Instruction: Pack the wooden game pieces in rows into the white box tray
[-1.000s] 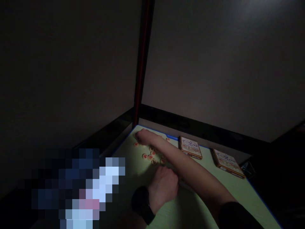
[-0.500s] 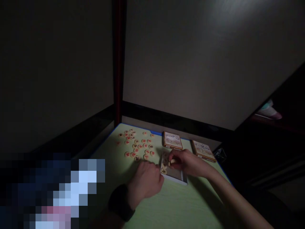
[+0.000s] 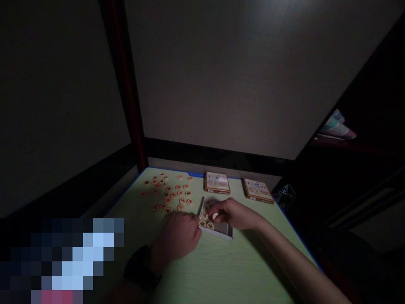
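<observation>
While the left hand [image 3: 180,232] lay curled beside the near left corner of the white tray [image 3: 221,236], a dark wristwatch [image 3: 142,267] behind it, I could not tell whether its fingers gripped the rim or merely rested by it. My right hand [image 3: 232,212] reached over the tray's right side, fingertips closed on a xiangqi piece [image 3: 215,216] with a pale, unmarked face showing. The tray sat on the green tabletop [image 3: 215,270], and the loose pieces [image 3: 210,226] inside it lay along its left part and near corner, leaving bare floor to the right.

A light pinch at the piece's edge, kept low and level, seemed the sound way to handle it so close to the others; pressing down or sweeping sideways risked nudging those discs. A steady left hand against the wall would have suited such a shallow tray, though the right fingers hid part of the inside and the dim light made the characters hard to read.

Past the left knuckles, scattered pieces [image 3: 168,200] with red and black characters spread over the tabletop, the closest just beyond that hand and easy to brush. Beyond the tray stood two flat, printed boxes [image 3: 217,182] [image 3: 258,191], well apart from each other; the nearer of them limited reach over the far rim. Farthest back rose a grey wall panel [image 3: 205,105] and a dark red post [image 3: 122,76].
</observation>
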{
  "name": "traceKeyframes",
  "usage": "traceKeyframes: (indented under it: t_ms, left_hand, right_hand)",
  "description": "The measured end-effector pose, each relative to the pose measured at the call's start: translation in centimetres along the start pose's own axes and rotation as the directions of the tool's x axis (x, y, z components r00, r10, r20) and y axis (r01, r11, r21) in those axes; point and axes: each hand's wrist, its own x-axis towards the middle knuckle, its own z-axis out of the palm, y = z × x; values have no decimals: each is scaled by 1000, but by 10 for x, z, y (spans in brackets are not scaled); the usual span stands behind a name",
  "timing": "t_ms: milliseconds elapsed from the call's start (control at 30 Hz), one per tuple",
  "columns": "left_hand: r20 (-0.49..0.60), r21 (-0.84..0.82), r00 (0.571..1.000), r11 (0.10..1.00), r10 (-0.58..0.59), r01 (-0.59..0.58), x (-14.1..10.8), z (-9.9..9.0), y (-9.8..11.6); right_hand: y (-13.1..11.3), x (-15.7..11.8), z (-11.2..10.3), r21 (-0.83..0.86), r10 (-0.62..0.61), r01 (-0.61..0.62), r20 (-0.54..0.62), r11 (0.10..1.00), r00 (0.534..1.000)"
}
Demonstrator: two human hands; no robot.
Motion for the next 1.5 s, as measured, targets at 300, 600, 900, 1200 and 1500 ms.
traceKeyframes:
  t_ms: [300, 600, 900, 1200, 1500]
  left_hand:
    - [7, 31, 1000, 999, 25, -25, 1, 1, -1]
    - [0, 27, 1000, 999, 25, -25, 1, 4, -3]
    - [-21, 22, 999, 999, 35, -35, 2, 7, -5]
    - [-1, 14, 1000, 1000, 25, -25, 1, 5, -3]
    - [7, 4, 1000, 1000, 12, -12, 1, 2, -2]
  right_hand:
    - [2, 2, 0, -2, 97, -98, -95, 995, 991]
    - [1, 1, -1, -189, -61, 57, -18, 980, 998]
    - [5, -1, 0, -152, 7, -4, 16, 988, 1000]
    - [9, 3, 3, -242, -59, 51, -26, 969, 998]
    - [9, 3, 6, -206, -74, 66, -30, 976, 997]
